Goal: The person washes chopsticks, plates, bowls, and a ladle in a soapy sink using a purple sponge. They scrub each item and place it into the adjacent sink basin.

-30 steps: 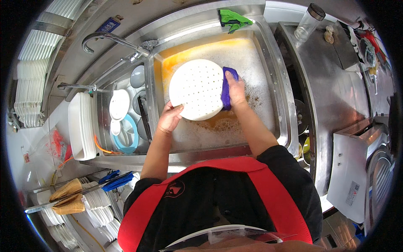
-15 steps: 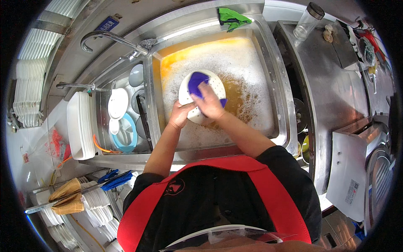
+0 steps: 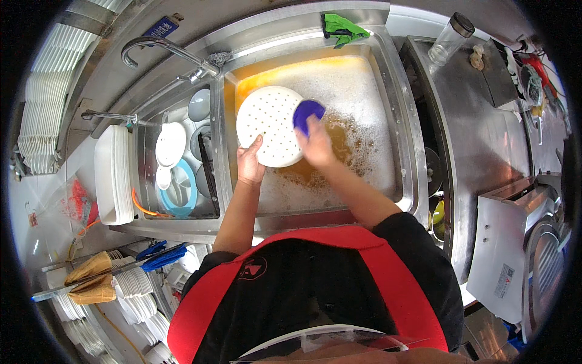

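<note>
A round white plate dotted with small holes [image 3: 273, 118] is held over the sudsy water of the large sink [image 3: 227, 182]. My left hand [image 3: 250, 162] grips its lower left edge, thumb lying on top of the plate. At the plate's right edge, my right hand [image 3: 317, 144] is closed on a purple cloth [image 3: 308, 115]. Motion smears the right fingers a little. White foam covers much of the water, with a brownish patch [image 3: 339, 142] right of the plate.
Left of it, a smaller basin holds white dishes [image 3: 171, 145], grey bowls [image 3: 199, 105] and a light-blue ring-shaped item [image 3: 182, 203]. A faucet [image 3: 163, 42] arches above. A green cloth [image 3: 344, 29] hangs on the back rim. On the right counter stands a glass jar [image 3: 450, 39].
The perforated plate has turned so its face shows more fully, and it has shifted left. My right hand and the purple cloth have moved from over its middle to its right edge.
</note>
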Demonstrator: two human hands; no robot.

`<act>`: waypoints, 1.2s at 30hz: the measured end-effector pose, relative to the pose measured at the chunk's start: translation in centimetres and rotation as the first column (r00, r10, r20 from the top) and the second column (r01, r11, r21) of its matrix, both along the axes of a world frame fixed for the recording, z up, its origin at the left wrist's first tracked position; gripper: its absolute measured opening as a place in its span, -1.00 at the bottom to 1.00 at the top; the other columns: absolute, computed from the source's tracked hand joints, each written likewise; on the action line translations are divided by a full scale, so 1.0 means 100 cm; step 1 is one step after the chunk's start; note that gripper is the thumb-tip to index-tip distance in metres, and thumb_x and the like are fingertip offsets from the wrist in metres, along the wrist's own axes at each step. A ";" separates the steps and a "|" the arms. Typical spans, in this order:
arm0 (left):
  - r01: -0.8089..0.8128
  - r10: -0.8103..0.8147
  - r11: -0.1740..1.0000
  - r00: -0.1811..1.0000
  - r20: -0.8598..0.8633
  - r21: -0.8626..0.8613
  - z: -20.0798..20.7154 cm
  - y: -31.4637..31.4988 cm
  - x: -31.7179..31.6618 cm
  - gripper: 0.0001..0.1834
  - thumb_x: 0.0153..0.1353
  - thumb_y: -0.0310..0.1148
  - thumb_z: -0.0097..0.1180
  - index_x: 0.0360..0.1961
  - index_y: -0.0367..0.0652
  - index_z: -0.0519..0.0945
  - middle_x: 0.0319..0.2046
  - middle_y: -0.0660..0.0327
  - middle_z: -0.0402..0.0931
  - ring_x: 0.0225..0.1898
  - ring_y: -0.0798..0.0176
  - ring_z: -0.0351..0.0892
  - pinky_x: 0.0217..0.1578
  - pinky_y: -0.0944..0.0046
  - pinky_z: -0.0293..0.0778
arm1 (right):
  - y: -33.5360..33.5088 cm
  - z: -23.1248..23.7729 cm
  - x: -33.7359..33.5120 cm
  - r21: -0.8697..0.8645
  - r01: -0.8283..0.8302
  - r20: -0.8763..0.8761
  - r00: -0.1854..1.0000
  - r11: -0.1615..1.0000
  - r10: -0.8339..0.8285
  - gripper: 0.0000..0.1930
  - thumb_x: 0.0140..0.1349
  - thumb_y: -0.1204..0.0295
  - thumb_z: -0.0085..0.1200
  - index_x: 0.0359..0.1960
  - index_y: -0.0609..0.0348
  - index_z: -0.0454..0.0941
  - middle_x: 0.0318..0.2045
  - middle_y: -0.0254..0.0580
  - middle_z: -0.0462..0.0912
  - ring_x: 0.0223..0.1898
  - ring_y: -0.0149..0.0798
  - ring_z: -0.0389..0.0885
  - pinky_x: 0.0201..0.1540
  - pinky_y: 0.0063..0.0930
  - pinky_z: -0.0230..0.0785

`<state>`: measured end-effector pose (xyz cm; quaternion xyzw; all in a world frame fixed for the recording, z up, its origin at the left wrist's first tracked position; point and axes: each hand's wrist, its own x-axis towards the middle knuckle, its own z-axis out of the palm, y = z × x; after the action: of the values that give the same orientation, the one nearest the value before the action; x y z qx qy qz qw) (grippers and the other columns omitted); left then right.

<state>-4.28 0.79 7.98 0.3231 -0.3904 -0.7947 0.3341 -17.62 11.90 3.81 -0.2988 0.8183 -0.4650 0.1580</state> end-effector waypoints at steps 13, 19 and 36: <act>0.025 -0.010 0.971 0.998 -0.065 0.236 -0.046 -0.005 0.009 -0.44 0.36 -0.15 -0.07 0.29 -0.21 0.23 0.23 0.12 0.33 0.24 0.06 0.32 0.26 0.00 0.21 | 0.013 -0.023 -0.029 0.249 -0.096 0.063 0.995 0.964 0.083 -0.52 0.23 0.13 0.05 -0.01 0.33 0.47 -0.08 0.20 0.56 -0.03 0.08 0.54 0.12 -0.18 0.35; -0.023 -0.021 0.953 0.990 0.141 0.303 -0.085 -0.018 0.019 -0.42 0.32 -0.16 0.03 0.27 -0.21 0.27 0.21 0.13 0.35 0.23 0.06 0.32 0.23 0.02 0.25 | 0.096 -0.032 -0.077 0.291 0.017 -0.148 0.989 0.957 0.027 -0.49 0.24 0.13 0.06 0.03 0.35 0.46 -0.09 0.20 0.58 -0.04 0.13 0.55 0.10 -0.18 0.36; 0.049 -0.237 0.958 0.685 0.688 0.282 -0.158 0.003 -0.002 -0.55 -0.03 -0.43 0.38 -0.07 -0.19 0.55 -0.29 0.15 0.58 -0.30 0.16 0.58 -0.31 0.14 0.54 | 0.284 -0.002 -0.049 0.285 0.112 -0.513 0.857 0.952 0.052 -0.54 0.09 0.31 0.23 -0.03 0.35 0.49 -0.02 0.12 0.55 0.14 0.13 0.38 0.32 -0.03 0.05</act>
<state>-4.45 1.08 -7.83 0.6127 -0.4142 -0.6711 0.0507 -22.49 40.31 3.64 -0.3712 0.8969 -0.2387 -0.0297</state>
